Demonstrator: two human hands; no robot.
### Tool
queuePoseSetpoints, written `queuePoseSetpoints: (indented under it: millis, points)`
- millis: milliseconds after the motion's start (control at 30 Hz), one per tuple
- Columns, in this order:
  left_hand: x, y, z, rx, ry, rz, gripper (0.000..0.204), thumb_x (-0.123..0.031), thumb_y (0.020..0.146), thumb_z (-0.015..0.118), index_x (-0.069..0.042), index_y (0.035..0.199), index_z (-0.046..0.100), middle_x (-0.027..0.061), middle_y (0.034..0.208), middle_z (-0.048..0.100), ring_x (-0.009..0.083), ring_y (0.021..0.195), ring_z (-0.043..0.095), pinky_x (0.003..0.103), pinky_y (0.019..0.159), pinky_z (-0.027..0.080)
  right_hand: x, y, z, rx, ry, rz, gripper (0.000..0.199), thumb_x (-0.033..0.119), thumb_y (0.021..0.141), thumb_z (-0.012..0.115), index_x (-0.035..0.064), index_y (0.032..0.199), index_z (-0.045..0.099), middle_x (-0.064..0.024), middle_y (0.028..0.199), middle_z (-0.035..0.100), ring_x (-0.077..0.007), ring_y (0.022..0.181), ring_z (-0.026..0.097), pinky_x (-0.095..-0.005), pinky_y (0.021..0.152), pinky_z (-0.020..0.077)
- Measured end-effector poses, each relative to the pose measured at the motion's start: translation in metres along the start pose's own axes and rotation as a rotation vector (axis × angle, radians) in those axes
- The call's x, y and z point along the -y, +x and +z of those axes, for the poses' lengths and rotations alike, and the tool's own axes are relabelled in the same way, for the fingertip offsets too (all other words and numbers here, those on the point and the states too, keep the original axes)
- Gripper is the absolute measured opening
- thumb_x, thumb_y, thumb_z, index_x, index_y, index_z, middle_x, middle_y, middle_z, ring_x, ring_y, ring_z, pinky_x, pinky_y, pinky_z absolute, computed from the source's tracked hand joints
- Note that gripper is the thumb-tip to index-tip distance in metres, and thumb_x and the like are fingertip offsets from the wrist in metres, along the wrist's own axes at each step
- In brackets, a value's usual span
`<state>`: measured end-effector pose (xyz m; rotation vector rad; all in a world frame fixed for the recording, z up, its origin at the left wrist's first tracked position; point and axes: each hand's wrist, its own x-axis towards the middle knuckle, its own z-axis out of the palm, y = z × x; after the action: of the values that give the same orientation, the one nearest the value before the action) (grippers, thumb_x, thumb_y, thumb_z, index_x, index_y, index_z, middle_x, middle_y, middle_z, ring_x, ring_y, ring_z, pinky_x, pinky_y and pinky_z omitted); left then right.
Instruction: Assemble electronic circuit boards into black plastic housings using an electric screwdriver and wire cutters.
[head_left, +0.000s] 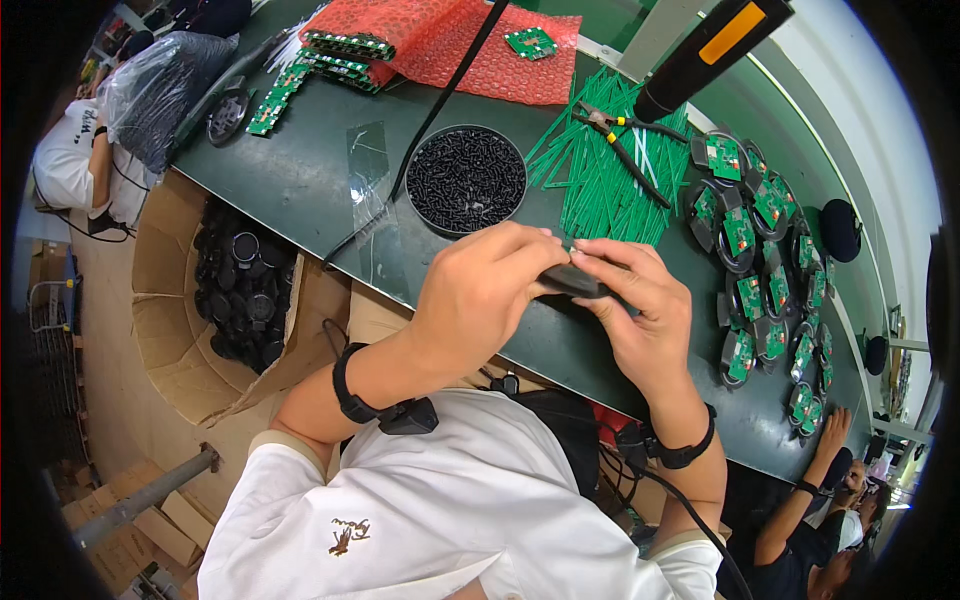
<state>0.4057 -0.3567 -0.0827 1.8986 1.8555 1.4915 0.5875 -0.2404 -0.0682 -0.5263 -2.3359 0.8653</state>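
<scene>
Above the near edge of the bench, both hands meet at a dark rounded casing (574, 281). My right hand (645, 305) grips its right end between thumb and fingers. From the left, my left hand (485, 285) is closed on the same casing, its fingertips at the top edge. A small pale and green bit shows between the fingertips; what it is I cannot make out. Just beyond the hands stand a round dish of short black pieces (467, 180) and a pile of green strips (615, 165). Cutting pliers (625, 150) with black and yellow handles lie on the strips.
Casings with green circuit boards (770, 270) cover the bench's right side. Red bubble wrap (480, 50) and stacked boards (345, 60) lie at the back. A black tool (710, 55) hangs overhead. At left, a cardboard box (165, 290) holds black parts. A co-worker's arm (805, 490) rests at right.
</scene>
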Motion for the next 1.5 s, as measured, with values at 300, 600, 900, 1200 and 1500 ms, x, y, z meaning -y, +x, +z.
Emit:
queuePoseSetpoints:
  millis: [300,600,900,1200,1500]
  points:
    - [-0.008,-0.040,-0.024,0.312,0.150,0.001,0.061,-0.028,0.068,0.089,-0.002,0.121,0.072,0.0165,0.129,0.065,0.0360,0.123,0.065,0.045,0.098,0.057,0.014,0.000,-0.007,0.310,-0.076,-0.032,0.050,0.009,0.067,0.092,0.0063,0.115,0.078,-0.0096,0.116,0.068,-0.0306,0.106,0.065,-0.0394,0.088,0.0566]
    - [-0.009,-0.042,-0.020,0.288,0.159,-0.016,0.064,-0.037,0.068,0.086,-0.001,0.120,0.072,0.0177,0.128,0.065,0.0352,0.116,0.066,0.042,0.095,0.058,0.001,0.000,0.007,0.207,-0.097,-0.008,0.038,0.008,0.076,0.085,0.0070,0.114,0.078,-0.0072,0.113,0.072,-0.0291,0.099,0.068,-0.0398,0.085,0.0564]
    - [-0.004,-0.038,-0.018,0.287,0.169,0.026,0.060,-0.038,0.070,0.084,-0.001,0.117,0.073,0.0166,0.124,0.066,0.0340,0.110,0.067,0.040,0.090,0.058,0.002,0.005,0.004,0.232,-0.104,0.021,0.035,0.007,0.075,0.085,0.0073,0.109,0.081,-0.0056,0.111,0.073,-0.0281,0.098,0.067,-0.0393,0.085,0.0564]
    - [-0.018,-0.038,-0.018,0.221,0.178,0.031,0.047,-0.032,0.078,0.083,-0.002,0.113,0.072,0.0148,0.116,0.065,0.0328,0.104,0.066,0.040,0.083,0.057,0.017,0.010,-0.006,0.313,-0.147,0.036,0.035,0.007,0.075,0.086,0.0056,0.109,0.079,-0.0083,0.111,0.072,-0.0307,0.104,0.066,-0.0411,0.090,0.0547]
    - [0.045,0.033,-0.036,0.107,0.447,-0.121,0.016,-0.016,0.084,0.079,-0.008,0.094,0.069,0.0108,0.096,0.066,0.0333,0.089,0.070,0.047,0.073,0.055,0.013,0.049,-0.053,-0.359,-0.065,0.232,0.050,0.006,0.091,0.078,-0.0008,0.136,0.057,-0.0110,0.128,0.066,-0.0190,0.115,0.065,-0.0335,0.092,0.0551]
